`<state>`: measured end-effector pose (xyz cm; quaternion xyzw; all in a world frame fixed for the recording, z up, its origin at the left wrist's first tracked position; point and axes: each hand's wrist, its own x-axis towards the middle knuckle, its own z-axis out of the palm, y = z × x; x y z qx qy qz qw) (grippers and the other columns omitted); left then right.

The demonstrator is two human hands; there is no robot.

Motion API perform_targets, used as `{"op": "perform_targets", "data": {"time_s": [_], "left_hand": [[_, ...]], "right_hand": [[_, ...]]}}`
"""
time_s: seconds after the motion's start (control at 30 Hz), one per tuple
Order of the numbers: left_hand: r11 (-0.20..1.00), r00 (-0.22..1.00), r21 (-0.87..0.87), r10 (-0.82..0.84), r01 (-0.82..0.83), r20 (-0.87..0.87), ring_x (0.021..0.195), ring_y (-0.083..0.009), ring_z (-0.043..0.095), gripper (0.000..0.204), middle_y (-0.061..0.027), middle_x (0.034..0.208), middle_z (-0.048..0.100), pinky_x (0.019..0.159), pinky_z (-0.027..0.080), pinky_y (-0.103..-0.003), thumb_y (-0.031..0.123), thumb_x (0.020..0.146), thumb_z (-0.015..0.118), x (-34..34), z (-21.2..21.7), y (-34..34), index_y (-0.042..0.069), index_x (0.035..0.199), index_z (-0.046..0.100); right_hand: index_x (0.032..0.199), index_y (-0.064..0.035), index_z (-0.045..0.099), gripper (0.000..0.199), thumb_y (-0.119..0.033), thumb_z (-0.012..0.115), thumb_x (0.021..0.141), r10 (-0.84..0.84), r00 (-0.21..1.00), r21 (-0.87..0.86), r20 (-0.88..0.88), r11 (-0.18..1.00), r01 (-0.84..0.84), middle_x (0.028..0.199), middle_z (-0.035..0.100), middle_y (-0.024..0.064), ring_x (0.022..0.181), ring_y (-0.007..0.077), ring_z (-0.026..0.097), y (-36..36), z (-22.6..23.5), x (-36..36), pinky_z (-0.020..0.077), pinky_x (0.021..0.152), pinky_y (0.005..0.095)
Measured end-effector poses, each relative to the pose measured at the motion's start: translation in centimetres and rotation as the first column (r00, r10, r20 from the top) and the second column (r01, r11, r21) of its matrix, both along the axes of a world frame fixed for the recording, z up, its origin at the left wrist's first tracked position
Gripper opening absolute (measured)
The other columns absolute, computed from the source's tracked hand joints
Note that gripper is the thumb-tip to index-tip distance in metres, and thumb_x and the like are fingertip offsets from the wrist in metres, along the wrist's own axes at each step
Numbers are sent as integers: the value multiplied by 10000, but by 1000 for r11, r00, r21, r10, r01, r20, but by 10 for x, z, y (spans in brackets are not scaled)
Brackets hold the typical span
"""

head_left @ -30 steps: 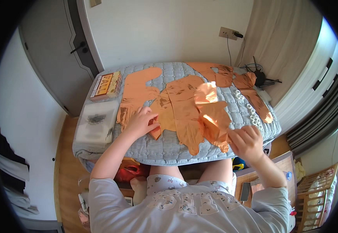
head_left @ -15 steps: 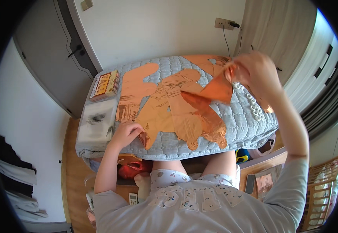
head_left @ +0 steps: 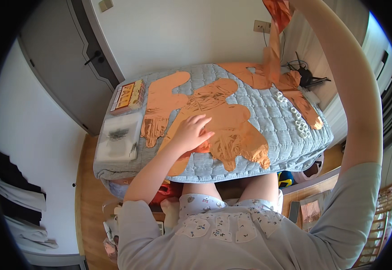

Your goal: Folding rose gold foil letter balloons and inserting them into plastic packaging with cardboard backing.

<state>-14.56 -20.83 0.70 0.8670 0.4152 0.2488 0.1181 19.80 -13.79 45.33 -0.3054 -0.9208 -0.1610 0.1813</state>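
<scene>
Flat copper-orange foil balloons (head_left: 209, 108) overlap on a grey quilted bed cover (head_left: 277, 135) in front of me. My left hand (head_left: 194, 133) is over the middle ones with its fingers spread, gripping nothing. Another foil balloon (head_left: 274, 45) hangs from my raised right hand (head_left: 297, 2), with its lower end down by the far right of the bed. Most of that hand is cut off by the upper edge, so its fingers barely show. One more foil balloon (head_left: 162, 96) lies flat on the left, and others (head_left: 245, 74) are at the back right.
Small white rings (head_left: 298, 116) lie in a row on the right. A clear plastic packet (head_left: 118, 137) and a stack of boxes (head_left: 128, 96) sit at the left edge. A black device with prongs (head_left: 310, 77) stands behind the right corner. A phone (head_left: 294, 211) is below.
My right hand has risen to the upper edge, lifting the foil balloon off the pile. My left hand has let go of a balloon's near end and moved right, onto the middle ones.
</scene>
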Motion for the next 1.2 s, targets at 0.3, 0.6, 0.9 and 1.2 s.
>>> {"op": "perform_targets", "data": {"time_s": [0.3, 0.6, 0.9, 1.2], "left_hand": [[997, 946, -79, -12, -15, -323, 1514, -331, 346, 859, -163, 1591, 443, 1257, 157, -599, 559, 896, 696, -2, -10, 0, 117, 1573, 408], [955, 929, -297, -118, 10, -350, 1508, -372, 334, 856, -179, 1567, 458, 1243, 188, -604, 539, 836, 750, -44, 1, -25, 110, 1521, 469], [962, 993, -270, -2, -31, -120, 1481, -415, 331, 636, -231, 1556, 438, 1230, 305, -465, 230, 858, 749, -54, -4, -14, 54, 1434, 546], [811, 931, -582, 165, 60, 326, 1349, -287, 515, 421, -174, 1438, 589, 1145, 386, -388, 246, 1024, 537, -33, 14, 30, 49, 1393, 589]], "right_hand": [[1029, -76, 771, 324, -353, 703, 877, -660, 729, 367, -180, 642, 673, 1038, 761, 192, 999, 356, 741, -78, -103, -102, 599, 841, 444], [1011, -55, 712, 333, -206, 712, 715, 278, 950, 216, 142, 928, -304, 830, 602, 3, 753, 168, 569, -205, -338, -101, 441, 658, 330], [1052, -65, 700, 228, -189, 739, 864, 198, 949, -407, -246, 867, -286, 1109, 678, 105, 1025, 282, 658, -219, -408, -124, 538, 857, 403], [1017, -71, 674, 132, -123, 685, 897, 262, 890, -636, -374, 625, -452, 977, 663, 89, 967, 316, 652, -224, -433, -131, 516, 850, 438]]}}
